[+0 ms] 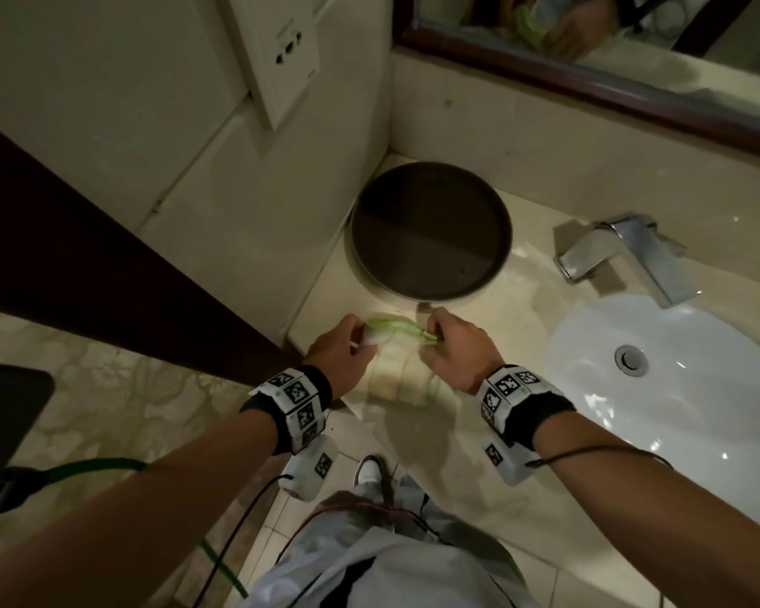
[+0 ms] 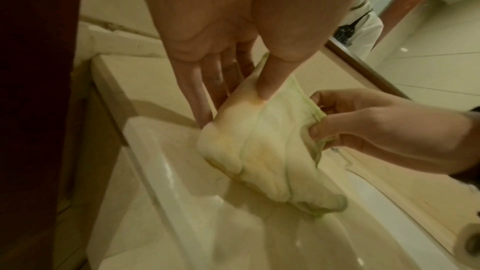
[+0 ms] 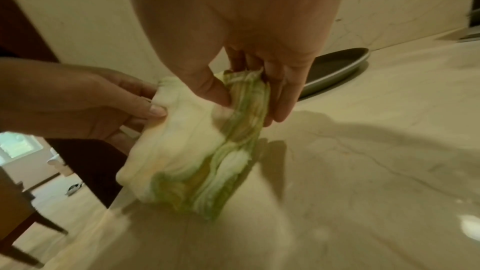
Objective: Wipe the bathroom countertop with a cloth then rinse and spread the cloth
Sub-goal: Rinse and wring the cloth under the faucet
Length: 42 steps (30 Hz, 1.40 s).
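A pale yellow cloth with green edging (image 1: 402, 370) hangs bunched between my two hands just above the left front corner of the beige countertop (image 1: 523, 309). My left hand (image 1: 347, 344) pinches its left end, thumb on top (image 2: 270, 83) and fingers behind. My right hand (image 1: 448, 348) grips the green-edged right end (image 3: 246, 98) between thumb and fingers. The cloth (image 2: 259, 151) sags in folds and its lower end touches the counter. In the right wrist view the cloth (image 3: 197, 155) shows stacked green pleats.
A round dark tray (image 1: 431, 232) sits at the back left of the counter. A chrome tap (image 1: 624, 252) stands over the white basin (image 1: 685, 388) on the right. A mirror (image 1: 589, 46) hangs above, a wall socket plate (image 1: 281, 50) on the left wall. Floor tiles lie below the counter's edge.
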{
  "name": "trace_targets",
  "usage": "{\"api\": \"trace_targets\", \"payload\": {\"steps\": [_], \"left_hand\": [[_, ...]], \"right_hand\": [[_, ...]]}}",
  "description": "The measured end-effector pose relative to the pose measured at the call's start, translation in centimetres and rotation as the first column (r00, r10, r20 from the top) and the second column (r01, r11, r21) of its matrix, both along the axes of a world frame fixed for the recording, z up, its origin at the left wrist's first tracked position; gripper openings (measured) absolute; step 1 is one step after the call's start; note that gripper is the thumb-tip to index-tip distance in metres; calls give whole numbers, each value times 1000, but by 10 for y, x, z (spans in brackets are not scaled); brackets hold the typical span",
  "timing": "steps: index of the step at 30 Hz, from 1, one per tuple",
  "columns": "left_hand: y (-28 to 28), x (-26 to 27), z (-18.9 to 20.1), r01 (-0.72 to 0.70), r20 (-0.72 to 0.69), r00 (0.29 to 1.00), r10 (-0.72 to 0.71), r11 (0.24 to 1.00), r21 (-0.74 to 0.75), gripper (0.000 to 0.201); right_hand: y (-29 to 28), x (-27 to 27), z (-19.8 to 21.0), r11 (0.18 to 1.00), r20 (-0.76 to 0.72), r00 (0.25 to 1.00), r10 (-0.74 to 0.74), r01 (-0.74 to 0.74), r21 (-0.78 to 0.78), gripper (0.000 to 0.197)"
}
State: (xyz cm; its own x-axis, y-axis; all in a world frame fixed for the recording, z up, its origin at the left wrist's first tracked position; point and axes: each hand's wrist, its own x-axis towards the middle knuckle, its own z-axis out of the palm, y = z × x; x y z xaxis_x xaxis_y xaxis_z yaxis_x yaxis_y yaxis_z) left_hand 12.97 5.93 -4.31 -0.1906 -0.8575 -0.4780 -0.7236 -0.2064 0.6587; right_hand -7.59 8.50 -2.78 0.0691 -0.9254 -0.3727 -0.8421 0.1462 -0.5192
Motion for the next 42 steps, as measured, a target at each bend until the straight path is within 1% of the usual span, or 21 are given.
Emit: {"api": "trace_targets", "payload": {"steps": [2,5,7,9,11,13,16,20,23,26,28,30,32,34,36,37,39,41,42], "left_hand": [[-4,-7,2,-31,-50,998,29,999,-37,15],[-16,-22,9,-122,-148,983,112,991,-59,16],[-28,-31,13,-184,-205,964,170,981,-53,19],[-41,-41,16,-218,-237,950,201,975,-47,20],[-54,-51,18,-235,-248,945,215,971,-50,21],[-67,-60,16,-256,-261,935,238,966,-37,21],[-87,-71,12,-290,-278,918,281,957,8,18],[-114,-85,8,-337,-290,897,335,941,43,30],[-138,-96,9,-349,-258,905,337,937,-2,35],[-161,-103,8,-360,-204,913,354,933,7,38],[-174,-107,6,-362,-192,913,359,932,22,44],[-184,-109,5,-349,-184,921,344,937,4,49],[-191,-109,2,-314,-151,939,310,949,0,56],[-194,-107,-1,-240,-83,967,240,971,13,69],[-195,-106,-4,-92,73,993,91,996,0,75],[-194,-105,-6,-11,152,988,14,1000,-20,73],[-188,-104,-8,114,220,971,-95,991,-76,67],[-181,-102,-11,236,268,945,-188,958,-160,57],[-178,-101,-12,290,311,923,-224,939,-183,53]], "right_hand": [[-4,-7,4,995,110,990,-87,93,-47,23],[-17,-15,10,955,273,926,-261,289,-67,20],[-27,-21,12,930,370,873,-317,363,-60,19],[-35,-29,11,910,428,833,-351,411,-52,21],[-43,-36,11,890,439,814,-381,452,-66,26],[-52,-43,12,870,455,789,-414,490,-59,27],[-70,-53,11,853,476,762,-439,520,-46,39],[-99,-64,9,833,496,728,-474,553,-17,47],[-121,-68,6,826,466,743,-481,562,-42,48],[-143,-71,-1,814,429,751,-501,577,-59,49],[-155,-72,-6,812,416,761,-498,578,-85,49],[-166,-71,-9,806,418,764,-491,581,-116,49],[-173,-70,-13,816,389,792,-470,558,-151,51],[-176,-69,-18,862,279,869,-408,467,-197,57],[-175,-66,-22,922,117,948,-295,315,-225,63],[-173,-65,-25,945,48,973,-227,231,-231,64],[-168,-62,-29,971,-58,995,-86,71,-227,60],[-164,-59,-33,981,-180,984,14,-48,-186,52],[-163,-58,-34,984,-237,970,45,-84,-158,49]]}}
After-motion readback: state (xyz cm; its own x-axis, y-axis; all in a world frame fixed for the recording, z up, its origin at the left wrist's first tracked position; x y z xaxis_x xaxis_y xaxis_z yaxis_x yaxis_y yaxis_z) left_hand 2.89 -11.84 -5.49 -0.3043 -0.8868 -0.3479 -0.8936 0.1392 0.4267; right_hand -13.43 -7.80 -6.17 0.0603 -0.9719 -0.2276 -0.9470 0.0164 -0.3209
